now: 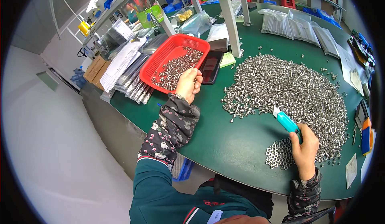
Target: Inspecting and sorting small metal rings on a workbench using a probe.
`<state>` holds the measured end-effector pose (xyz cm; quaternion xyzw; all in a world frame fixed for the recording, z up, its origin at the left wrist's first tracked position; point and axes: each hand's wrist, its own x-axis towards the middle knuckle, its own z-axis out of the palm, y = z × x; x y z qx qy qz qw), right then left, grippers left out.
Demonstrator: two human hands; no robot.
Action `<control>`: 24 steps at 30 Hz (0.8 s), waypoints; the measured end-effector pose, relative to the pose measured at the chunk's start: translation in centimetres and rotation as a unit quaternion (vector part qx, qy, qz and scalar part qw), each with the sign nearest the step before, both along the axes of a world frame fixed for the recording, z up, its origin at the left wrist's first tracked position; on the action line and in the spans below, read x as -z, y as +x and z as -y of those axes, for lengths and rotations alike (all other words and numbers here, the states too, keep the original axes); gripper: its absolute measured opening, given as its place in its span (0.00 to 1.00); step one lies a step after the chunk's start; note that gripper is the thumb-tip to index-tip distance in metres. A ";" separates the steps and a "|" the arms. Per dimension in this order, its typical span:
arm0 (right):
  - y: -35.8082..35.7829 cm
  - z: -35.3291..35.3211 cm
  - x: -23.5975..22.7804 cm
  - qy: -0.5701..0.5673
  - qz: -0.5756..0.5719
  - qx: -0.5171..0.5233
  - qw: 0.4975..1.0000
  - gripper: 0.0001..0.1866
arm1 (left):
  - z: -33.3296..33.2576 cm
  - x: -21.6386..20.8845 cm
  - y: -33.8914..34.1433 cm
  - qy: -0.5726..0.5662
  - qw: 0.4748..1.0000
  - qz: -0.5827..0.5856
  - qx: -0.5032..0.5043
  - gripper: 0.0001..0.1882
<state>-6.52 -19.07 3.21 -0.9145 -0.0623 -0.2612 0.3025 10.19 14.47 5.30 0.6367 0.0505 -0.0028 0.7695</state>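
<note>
My right hand point(305, 147) grips a teal utility knife point(287, 121), its pale tip pointing at the near edge of a large heap of small metal rings point(288, 83). Below the knife, beside that hand, a single layer of metal rings point(278, 154) is packed close together on the green table. My left hand point(189, 84) is closed at the near right rim of a red plastic basket point(151, 65). Its curled fingers hide whatever they may hold. More small metal pieces point(180, 65) lie spread over the basket's bottom.
A dark phone-like device point(211, 66) lies right of the basket, near a table-frame post point(230, 27). Papers and bagged stacks point(134, 77) stand left. Clear plastic bags point(290, 25) lie at the back. An orange-and-blue tool point(366, 135) rests at the right edge.
</note>
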 end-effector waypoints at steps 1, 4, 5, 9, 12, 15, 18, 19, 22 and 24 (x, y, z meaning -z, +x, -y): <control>0.0 -0.1 0.0 0.000 -0.004 -0.002 1.000 0.09 | 0.4 -0.6 0.1 -0.015 1.000 -0.014 -0.004 0.10; 0.0 0.1 0.0 -0.007 -0.012 -0.006 1.000 0.09 | 0.6 -0.3 1.6 -0.028 0.999 -0.027 0.021 0.09; -0.2 0.1 -0.1 -0.008 -0.015 -0.003 1.000 0.09 | 0.7 -0.1 2.2 -0.025 0.998 -0.024 0.052 0.08; -0.2 0.1 -0.2 -0.010 -0.010 -0.009 1.000 0.09 | 1.8 0.5 4.6 0.428 0.891 0.142 0.046 0.15; 0.2 -0.1 0.0 -0.009 -0.013 -0.018 1.000 0.10 | 1.2 2.1 5.8 0.716 0.694 0.045 0.057 0.23; 0.4 0.0 -0.1 -0.011 -0.013 -0.018 1.000 0.11 | 1.7 2.4 7.2 0.737 0.671 0.023 0.079 0.25; 0.3 0.2 -0.3 -0.012 -0.012 -0.012 1.000 0.11 | 2.6 2.0 7.9 0.738 0.671 -0.002 0.067 0.28; 0.3 0.2 -0.3 -0.009 -0.008 -0.014 1.000 0.11 | 2.6 1.9 8.2 0.734 0.676 -0.006 0.068 0.30; 0.1 0.1 -0.4 -0.008 -0.006 -0.021 1.000 0.11 | 2.6 1.1 7.8 0.744 0.660 -0.016 0.105 0.31; -0.2 0.0 -0.5 -0.005 -0.004 -0.024 1.000 0.10 | 1.5 1.5 7.6 0.730 0.677 -0.008 0.091 0.28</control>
